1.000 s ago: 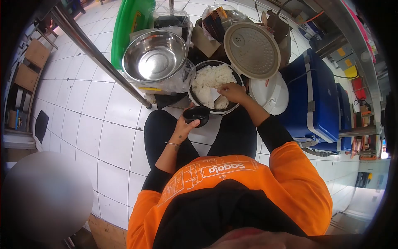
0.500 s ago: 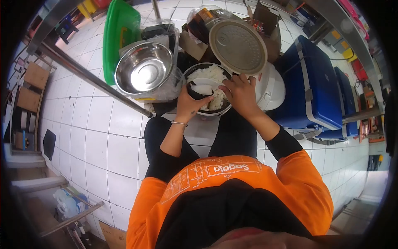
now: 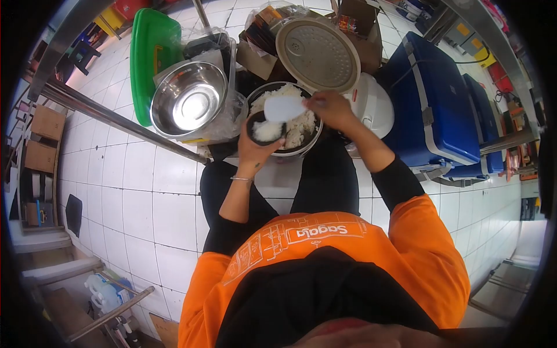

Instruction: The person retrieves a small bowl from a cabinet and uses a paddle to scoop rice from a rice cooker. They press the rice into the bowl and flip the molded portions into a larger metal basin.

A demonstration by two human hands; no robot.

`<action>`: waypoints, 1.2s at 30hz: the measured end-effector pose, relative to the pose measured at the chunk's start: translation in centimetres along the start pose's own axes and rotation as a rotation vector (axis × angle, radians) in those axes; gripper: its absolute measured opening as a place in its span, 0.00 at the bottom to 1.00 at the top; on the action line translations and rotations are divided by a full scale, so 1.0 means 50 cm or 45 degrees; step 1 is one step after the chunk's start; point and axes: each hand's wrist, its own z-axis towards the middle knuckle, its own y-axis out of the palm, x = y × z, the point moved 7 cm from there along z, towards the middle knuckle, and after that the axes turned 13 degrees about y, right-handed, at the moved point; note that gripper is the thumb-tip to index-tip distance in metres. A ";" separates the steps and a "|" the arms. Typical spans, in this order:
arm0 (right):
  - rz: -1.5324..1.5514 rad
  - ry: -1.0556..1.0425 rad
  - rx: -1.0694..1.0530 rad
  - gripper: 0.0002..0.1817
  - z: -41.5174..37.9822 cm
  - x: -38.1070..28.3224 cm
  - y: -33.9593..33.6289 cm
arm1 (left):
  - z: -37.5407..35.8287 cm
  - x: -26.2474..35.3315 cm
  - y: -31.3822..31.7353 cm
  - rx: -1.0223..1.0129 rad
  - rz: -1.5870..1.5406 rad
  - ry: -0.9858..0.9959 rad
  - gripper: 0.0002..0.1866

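My left hand (image 3: pixel 255 149) is wrapped round a small black bowl (image 3: pixel 261 140) with white rice (image 3: pixel 267 130) in it, held over the near left of the rice cooker pot (image 3: pixel 318 136). In my right hand (image 3: pixel 332 109) is the handle of a white rice paddle (image 3: pixel 284 108). Its flat blade is raised just above the bowl's far edge. Below both hands, cooked rice (image 3: pixel 301 126) fills much of the pot. Behind the pot the cooker's round lid (image 3: pixel 318 53) stands open.
A steel basin (image 3: pixel 190 104) rests at the left beside a green plastic lid (image 3: pixel 152 64). The white cooker body (image 3: pixel 374 107) and a blue cooler box (image 3: pixel 432 107) are at the right. Cardboard boxes (image 3: pixel 364 29) stand behind. A metal bar (image 3: pixel 125 123) crosses the left side.
The paddle blade has risen from the bowl, and my right hand has drawn slightly up. The bowl has tipped toward my view, showing the rice inside. The whole view has shifted slightly.
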 end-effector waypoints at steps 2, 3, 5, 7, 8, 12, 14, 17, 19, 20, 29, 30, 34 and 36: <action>-0.135 0.042 0.127 0.23 0.013 -0.007 -0.034 | -0.016 0.001 -0.027 0.068 -0.117 -0.045 0.41; -0.273 0.082 0.251 0.22 0.015 -0.008 -0.048 | -0.029 0.000 -0.045 0.139 -0.235 -0.091 0.40; -0.415 0.084 0.258 0.19 0.021 -0.021 -0.020 | -0.053 0.016 -0.066 0.109 -0.117 -0.050 0.40; -0.566 -0.415 0.674 0.11 0.003 -0.093 0.001 | -0.090 0.000 -0.075 0.134 -0.142 -0.138 0.41; -0.559 -0.419 0.669 0.11 0.012 -0.108 0.014 | -0.107 0.001 -0.074 0.133 -0.109 -0.126 0.41; -0.874 -1.096 0.779 0.09 -0.029 -0.209 0.094 | -0.173 -0.034 -0.040 0.149 -0.322 -0.359 0.41; -1.171 -1.242 0.593 0.11 -0.044 -0.185 0.169 | -0.179 -0.035 -0.019 0.132 -0.455 -0.301 0.40; -1.129 -1.319 0.660 0.09 -0.096 -0.145 0.171 | -0.177 -0.038 -0.015 0.140 -0.539 -0.279 0.41; -1.178 -1.287 0.579 0.09 -0.132 -0.126 0.169 | -0.187 -0.045 -0.014 0.152 -0.589 -0.295 0.41; -1.224 -1.235 0.513 0.09 -0.141 -0.119 0.169 | -0.192 -0.049 -0.012 0.143 -0.594 -0.296 0.41; -0.675 -0.194 0.242 0.14 0.007 -0.069 0.002 | -0.190 -0.050 -0.017 0.036 -0.621 -0.300 0.42; -0.676 -0.204 0.241 0.14 0.026 -0.049 -0.005 | -0.190 -0.050 -0.018 0.034 -0.611 -0.285 0.42; -0.836 -0.178 0.290 0.17 0.048 0.003 0.009 | -0.183 -0.068 -0.034 0.085 -0.559 -0.313 0.43; -0.890 -0.184 0.267 0.17 0.050 0.002 0.036 | -0.179 -0.070 -0.038 0.095 -0.543 -0.338 0.43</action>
